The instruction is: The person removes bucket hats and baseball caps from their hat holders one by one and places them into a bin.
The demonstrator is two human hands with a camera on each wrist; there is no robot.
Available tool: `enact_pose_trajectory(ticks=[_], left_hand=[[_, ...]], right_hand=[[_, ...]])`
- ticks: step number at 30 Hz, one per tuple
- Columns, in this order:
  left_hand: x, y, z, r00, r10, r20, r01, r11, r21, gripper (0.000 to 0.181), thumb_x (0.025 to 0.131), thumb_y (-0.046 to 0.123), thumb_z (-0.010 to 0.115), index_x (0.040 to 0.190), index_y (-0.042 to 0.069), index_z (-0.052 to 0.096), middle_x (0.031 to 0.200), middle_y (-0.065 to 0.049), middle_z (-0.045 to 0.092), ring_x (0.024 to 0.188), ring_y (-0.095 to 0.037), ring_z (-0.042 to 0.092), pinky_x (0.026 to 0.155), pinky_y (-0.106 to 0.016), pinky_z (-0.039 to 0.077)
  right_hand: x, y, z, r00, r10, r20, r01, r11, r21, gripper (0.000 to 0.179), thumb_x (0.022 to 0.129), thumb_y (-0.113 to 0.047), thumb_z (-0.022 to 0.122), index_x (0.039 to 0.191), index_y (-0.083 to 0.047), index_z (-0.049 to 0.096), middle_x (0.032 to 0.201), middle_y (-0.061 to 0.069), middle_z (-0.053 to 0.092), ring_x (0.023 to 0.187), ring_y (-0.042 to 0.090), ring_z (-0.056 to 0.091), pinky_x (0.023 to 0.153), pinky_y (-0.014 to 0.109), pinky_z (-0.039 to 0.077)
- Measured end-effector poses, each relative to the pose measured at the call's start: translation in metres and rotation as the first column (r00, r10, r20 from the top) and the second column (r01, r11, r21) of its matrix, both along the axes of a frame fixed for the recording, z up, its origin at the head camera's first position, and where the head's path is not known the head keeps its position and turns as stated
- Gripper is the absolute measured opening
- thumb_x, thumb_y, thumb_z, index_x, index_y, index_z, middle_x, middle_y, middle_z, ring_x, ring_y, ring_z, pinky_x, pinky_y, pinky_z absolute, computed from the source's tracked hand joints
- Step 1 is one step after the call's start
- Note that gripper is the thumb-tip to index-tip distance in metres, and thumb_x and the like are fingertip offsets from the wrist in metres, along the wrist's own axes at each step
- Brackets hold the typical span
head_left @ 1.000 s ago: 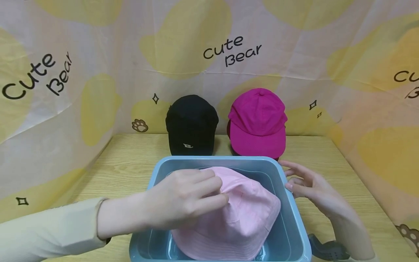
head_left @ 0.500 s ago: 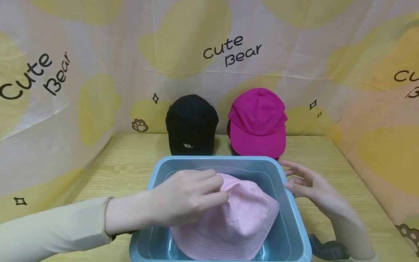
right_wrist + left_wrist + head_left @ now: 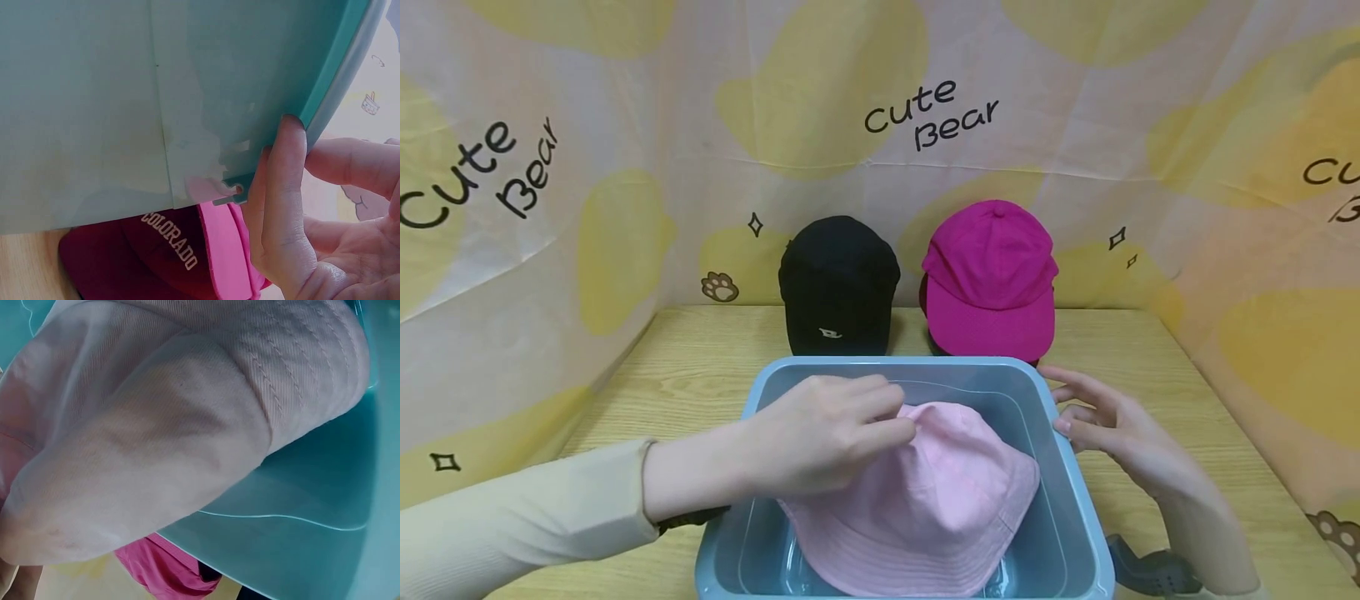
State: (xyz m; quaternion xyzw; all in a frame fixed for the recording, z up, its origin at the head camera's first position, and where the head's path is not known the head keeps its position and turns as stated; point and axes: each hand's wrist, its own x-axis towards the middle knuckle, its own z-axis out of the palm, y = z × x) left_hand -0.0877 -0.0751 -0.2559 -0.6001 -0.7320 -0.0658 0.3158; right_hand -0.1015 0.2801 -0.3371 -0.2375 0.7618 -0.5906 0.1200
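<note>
A pink bucket hat (image 3: 955,508) with a stitched brim sits crown up inside a light blue plastic basin (image 3: 898,362). My left hand (image 3: 835,433) reaches over the basin's left side and pinches the cloth near the top of the crown; its fingertips are partly hidden. The left wrist view is filled by the crown and brim of the hat (image 3: 144,444). On the basin's right side, my right hand (image 3: 1105,421) holds the rim between thumb and fingers, as the right wrist view shows with the fingers (image 3: 287,187) against the outer wall.
Behind the basin stand a black cap (image 3: 838,283) and a magenta cap (image 3: 992,267). A dark red cap (image 3: 162,256) lettered COLORADO shows under the magenta one. Printed cloth (image 3: 880,208) walls in the wooden table (image 3: 685,367) at the back and sides.
My left hand has shifted slightly up and left, still on the hat. The crown's far side has sunk a little and its brim spreads further left. The right hand keeps its place.
</note>
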Motion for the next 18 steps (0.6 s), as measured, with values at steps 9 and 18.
enact_pose_trajectory(ticks=[9, 18], left_hand=[[0.0008, -0.0013, 0.0015, 0.999, 0.030, 0.010, -0.030, 0.998, -0.055, 0.014, 0.080, 0.002, 0.063, 0.083, 0.015, 0.060, 0.068, 0.003, 0.044, 0.060, -0.008, 0.038, 0.047, -0.016, 0.025], [-0.0052, 0.0053, 0.0061, 0.999, 0.042, 0.002, -0.041, 0.985, -0.170, 0.014, 0.083, 0.003, 0.060, 0.082, 0.017, 0.056, 0.069, 0.005, 0.044, 0.062, -0.009, 0.039, 0.052, -0.018, 0.029]], right_hand=[[0.0016, 0.0006, 0.0006, 1.000, 0.000, 0.010, 0.000, 1.000, 0.001, 0.055, 0.095, 0.001, 0.047, 0.148, -0.007, 0.032, 0.116, 0.001, 0.057, 0.086, 0.018, 0.068, 0.076, 0.033, 0.056], [0.0021, 0.0006, 0.0010, 1.000, 0.003, 0.008, -0.003, 1.000, -0.002, 0.056, 0.095, 0.001, 0.047, 0.148, -0.007, 0.031, 0.116, 0.001, 0.058, 0.087, 0.020, 0.068, 0.076, 0.034, 0.056]])
